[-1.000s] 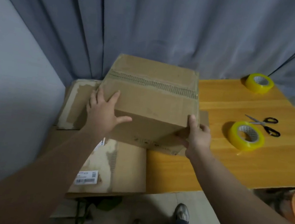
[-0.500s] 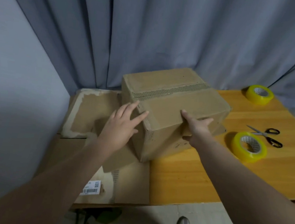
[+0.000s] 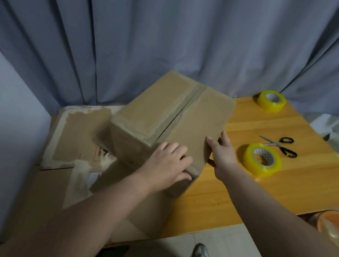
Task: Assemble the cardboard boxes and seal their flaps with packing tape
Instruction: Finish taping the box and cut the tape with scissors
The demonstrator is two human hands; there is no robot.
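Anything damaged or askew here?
The cardboard box has a stripped top seam: outer paper torn away, bare corrugation showing, no tape visible. The flattened cardboard beside it has similar torn patches.

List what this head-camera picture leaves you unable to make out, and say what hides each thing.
Head view:
- Cardboard box underside: hidden by the box itself.
- Label on the flattened cardboard: print too small, partly covered by the box.
- Orange container: cut off by the right edge; contents blurred.
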